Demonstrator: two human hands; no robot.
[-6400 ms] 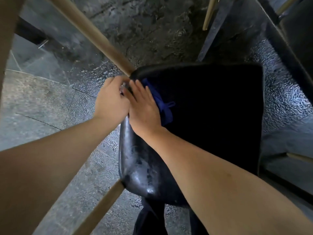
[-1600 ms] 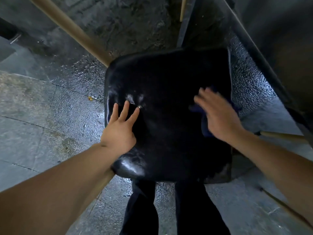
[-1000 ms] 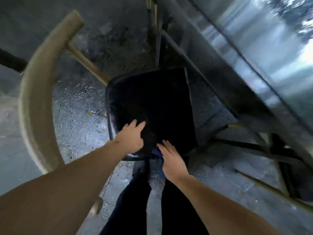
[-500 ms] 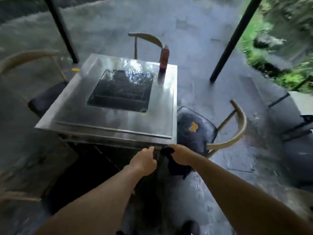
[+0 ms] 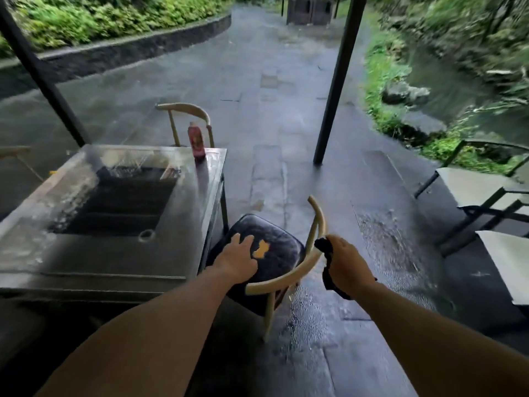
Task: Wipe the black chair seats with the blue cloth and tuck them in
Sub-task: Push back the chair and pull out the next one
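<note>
A black chair seat [image 5: 274,253] with a yellow patch where the cover is torn stands at the right side of the metal table [image 5: 183,253]. Its curved tan backrest [image 5: 303,267] faces me. My left hand [image 5: 237,260] lies on the seat's near left part with fingers spread. My right hand [image 5: 347,263] grips the dark blue cloth [image 5: 327,277], which hangs bunched beside the backrest's right end. A second chair's tan backrest [image 5: 186,108] shows beyond the table's far edge.
The table top has a sunken black grill pit [image 5: 120,202] and a red bottle [image 5: 196,140] at its far right corner. Black posts [image 5: 336,78] stand on the wet stone paving. Pale folding loungers [image 5: 486,190] sit at the right.
The view lifted from the first seat to the table. I stepped right to this chair: my left hand moved onto its seat, my right hand carried the cloth beside its backrest.
</note>
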